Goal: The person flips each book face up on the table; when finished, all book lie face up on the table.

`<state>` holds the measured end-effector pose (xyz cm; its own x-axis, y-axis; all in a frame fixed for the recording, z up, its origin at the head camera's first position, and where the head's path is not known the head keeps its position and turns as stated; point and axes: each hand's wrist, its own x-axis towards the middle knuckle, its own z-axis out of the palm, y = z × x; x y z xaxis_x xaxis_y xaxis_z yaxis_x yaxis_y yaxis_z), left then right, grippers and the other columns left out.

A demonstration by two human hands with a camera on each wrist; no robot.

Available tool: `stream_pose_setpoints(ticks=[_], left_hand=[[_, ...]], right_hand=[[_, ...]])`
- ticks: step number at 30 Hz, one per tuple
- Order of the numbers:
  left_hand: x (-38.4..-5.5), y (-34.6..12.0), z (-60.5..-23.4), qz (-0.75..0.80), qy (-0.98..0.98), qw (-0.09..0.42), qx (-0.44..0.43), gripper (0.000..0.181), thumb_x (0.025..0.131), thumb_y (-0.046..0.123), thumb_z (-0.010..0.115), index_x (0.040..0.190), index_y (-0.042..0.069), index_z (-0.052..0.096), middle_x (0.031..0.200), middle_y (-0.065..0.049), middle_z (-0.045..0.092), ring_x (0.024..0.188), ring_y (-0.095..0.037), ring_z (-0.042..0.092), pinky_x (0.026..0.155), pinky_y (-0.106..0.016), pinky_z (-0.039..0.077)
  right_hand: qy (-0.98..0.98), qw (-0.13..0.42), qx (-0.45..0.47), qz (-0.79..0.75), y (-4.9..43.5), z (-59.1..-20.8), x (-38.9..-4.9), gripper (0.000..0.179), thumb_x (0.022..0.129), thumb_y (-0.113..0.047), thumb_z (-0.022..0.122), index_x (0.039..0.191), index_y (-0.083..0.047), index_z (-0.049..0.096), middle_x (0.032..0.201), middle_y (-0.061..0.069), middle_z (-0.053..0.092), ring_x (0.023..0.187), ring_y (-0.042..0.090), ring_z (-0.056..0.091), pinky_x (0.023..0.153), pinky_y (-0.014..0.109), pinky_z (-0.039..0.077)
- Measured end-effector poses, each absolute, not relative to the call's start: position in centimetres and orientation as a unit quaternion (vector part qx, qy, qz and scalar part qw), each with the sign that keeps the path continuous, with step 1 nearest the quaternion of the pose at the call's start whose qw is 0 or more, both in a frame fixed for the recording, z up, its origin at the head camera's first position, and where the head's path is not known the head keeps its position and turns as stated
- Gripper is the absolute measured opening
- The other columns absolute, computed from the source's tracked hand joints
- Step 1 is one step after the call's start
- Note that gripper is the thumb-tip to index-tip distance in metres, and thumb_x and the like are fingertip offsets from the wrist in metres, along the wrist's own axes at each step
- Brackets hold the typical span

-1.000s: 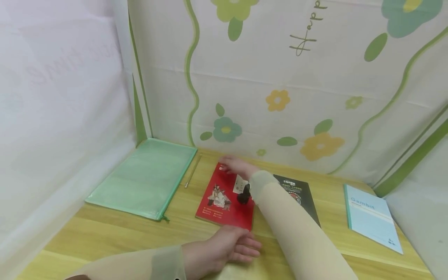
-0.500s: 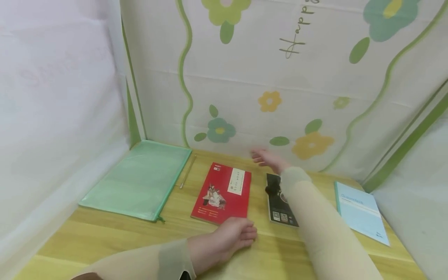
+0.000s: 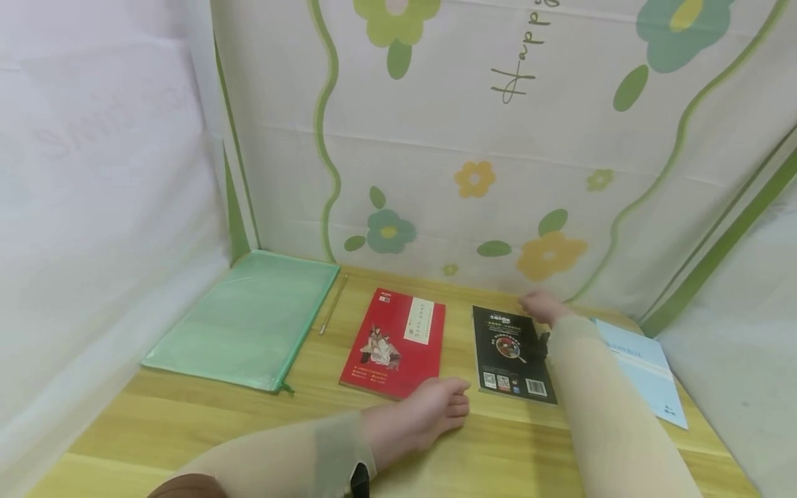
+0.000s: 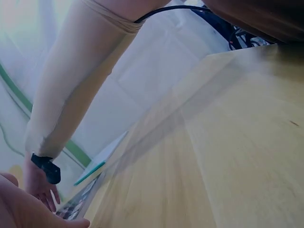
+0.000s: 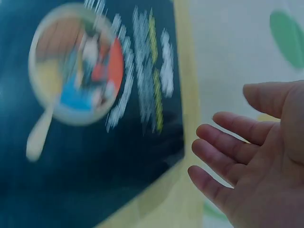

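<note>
Fingers [image 5: 228, 145] of the right hand [image 3: 540, 306] have left the red book [image 3: 395, 346], where they lay at its far edge 1 second ago; half a second back that hand hung past the near-left corner of the far edge of the black book [image 3: 507, 353], and now it is farther right, by that book's far right corner; from the right wrist its 4 fingers reach out loosely with the thumb apart, just beside the black cover and holding nothing. The left hand [image 3: 429, 409] sits a little farther right than before, its fingers loosely bent round nothing, seen across the near right corner of the red book; whether it touches the cover I cannot tell.

Both books lie flat on the bench [image 3: 510, 449], side by side with a gap between; the black cover, mostly hidden under the arm 1 second ago, now shows nearly whole, only its right side met by the dark piece [image 3: 544, 344] at the right wrist. The right sleeve [image 3: 616, 401] now crosses the pale blue notebook [image 3: 654, 377], hiding its left part; to the left lie a green zip pouch [image 3: 243, 318] and a thin stick [image 3: 334, 304], both unmoved; behind everything hangs a flowered white cloth [image 3: 423, 138].
</note>
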<state>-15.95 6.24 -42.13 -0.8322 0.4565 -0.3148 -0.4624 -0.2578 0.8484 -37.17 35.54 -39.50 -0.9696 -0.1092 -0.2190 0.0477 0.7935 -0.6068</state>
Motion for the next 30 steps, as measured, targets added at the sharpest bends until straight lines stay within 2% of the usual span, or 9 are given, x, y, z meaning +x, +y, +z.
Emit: stream_pose_setpoints(ticks=[2, 3, 4, 7, 10, 14, 19, 22, 30], left_hand=[[-16.2, 6.7, -42.2, 0.792, 0.537, 0.291, -0.004, 0.062, 0.098, 0.021, 0.054, 0.136, -0.023, 0.034, 0.134, -0.042, 0.043, 0.127, -0.053, 0.044, 0.105, -0.057, 0.037], [-16.3, 6.9, -42.2, 0.792, 0.537, 0.291, -0.007, 0.062, 0.098, 0.022, 0.054, 0.136, -0.023, 0.034, 0.134, -0.042, 0.044, 0.127, -0.052, 0.044, 0.105, -0.057, 0.038], [-16.4, 7.0, -42.2, 0.792, 0.536, 0.292, -0.011, 0.062, 0.099, 0.022, 0.054, 0.136, -0.023, 0.035, 0.134, -0.042, 0.044, 0.127, -0.052, 0.044, 0.105, -0.057, 0.038], [-16.7, 7.6, -42.2, 0.794, 0.534, 0.29, -0.018, 0.064, 0.099, 0.024, 0.055, 0.136, -0.023, 0.034, 0.134, -0.041, 0.045, 0.127, -0.052, 0.044, 0.105, -0.057, 0.038], [-16.9, 8.1, -42.3, 0.797, 0.532, 0.283, -0.024, 0.065, 0.099, 0.026, 0.056, 0.136, -0.023, 0.034, 0.134, -0.041, 0.044, 0.128, -0.052, 0.043, 0.105, -0.057, 0.037], [-17.2, 8.9, -42.2, 0.801, 0.533, 0.271, -0.028, 0.069, 0.098, 0.028, 0.057, 0.138, -0.022, 0.032, 0.137, -0.043, 0.04, 0.13, -0.054, 0.039, 0.106, -0.058, 0.035], [-17.3, 9.8, -42.0, 0.809, 0.528, 0.256, -0.04, 0.071, 0.097, 0.027, 0.057, 0.141, -0.021, 0.028, 0.138, -0.045, 0.036, 0.131, -0.056, 0.036, 0.107, -0.06, 0.033], [-17.3, 10.1, -41.8, 0.811, 0.527, 0.249, -0.051, 0.072, 0.097, 0.027, 0.058, 0.141, -0.021, 0.027, 0.138, -0.045, 0.037, 0.13, -0.055, 0.037, 0.106, -0.059, 0.035], [-17.4, 10.5, -41.8, 0.809, 0.531, 0.238, -0.079, 0.072, 0.097, 0.027, 0.058, 0.142, -0.02, 0.027, 0.133, -0.044, 0.042, 0.126, -0.055, 0.043, 0.103, -0.058, 0.04]], right_hand=[[0.94, 0.119, -0.023, -0.32, 36.6, -40.2, -37.2, 0.03, 0.1, -0.011, 0.046, 0.085, 0.014, 0.053, 0.066, 0.004, 0.051, 0.052, 0.011, 0.044, 0.051, 0.026, 0.043], [0.94, 0.118, -0.025, -0.32, 37.0, -40.5, -37.2, 0.028, 0.099, -0.009, 0.048, 0.086, 0.016, 0.053, 0.065, 0.005, 0.052, 0.051, 0.011, 0.043, 0.05, 0.025, 0.043], [0.941, 0.116, -0.031, -0.315, 37.3, -40.7, -37.1, 0.029, 0.098, -0.008, 0.049, 0.095, 0.02, 0.055, 0.07, 0.01, 0.056, 0.054, 0.013, 0.047, 0.051, 0.026, 0.045], [0.945, 0.112, -0.038, -0.306, 37.8, -41.0, -36.8, 0.041, 0.096, -0.009, 0.055, 0.126, 0.018, 0.052, 0.104, 0.03, 0.062, 0.08, 0.028, 0.06, 0.065, 0.035, 0.054], [0.944, 0.117, -0.044, -0.305, 37.9, -41.1, -36.5, 0.048, 0.093, -0.01, 0.06, 0.132, 0.017, 0.047, 0.128, 0.036, 0.053, 0.106, 0.046, 0.058, 0.082, 0.049, 0.054], [0.939, 0.122, -0.037, -0.319, 38.1, -41.4, -36.1, 0.057, 0.085, -0.007, 0.067, 0.133, 0.015, 0.046, 0.13, 0.036, 0.052, 0.118, 0.052, 0.051, 0.095, 0.061, 0.045], [0.946, 0.132, -0.009, -0.295, 38.0, -41.9, -35.6, 0.069, 0.081, -0.02, 0.076, 0.137, 0.009, 0.047, 0.138, 0.033, 0.046, 0.124, 0.051, 0.045, 0.102, 0.065, 0.035], [0.952, 0.132, -0.007, -0.278, 37.7, -42.1, -35.4, 0.072, 0.08, -0.024, 0.078, 0.136, 0.009, 0.047, 0.138, 0.034, 0.045, 0.123, 0.051, 0.046, 0.101, 0.065, 0.036], [0.963, 0.113, -0.019, -0.246, 37.3, -42.5, -35.4, 0.066, 0.08, -0.023, 0.078, 0.128, 0.013, 0.051, 0.126, 0.034, 0.054, 0.112, 0.049, 0.053, 0.096, 0.063, 0.041]])
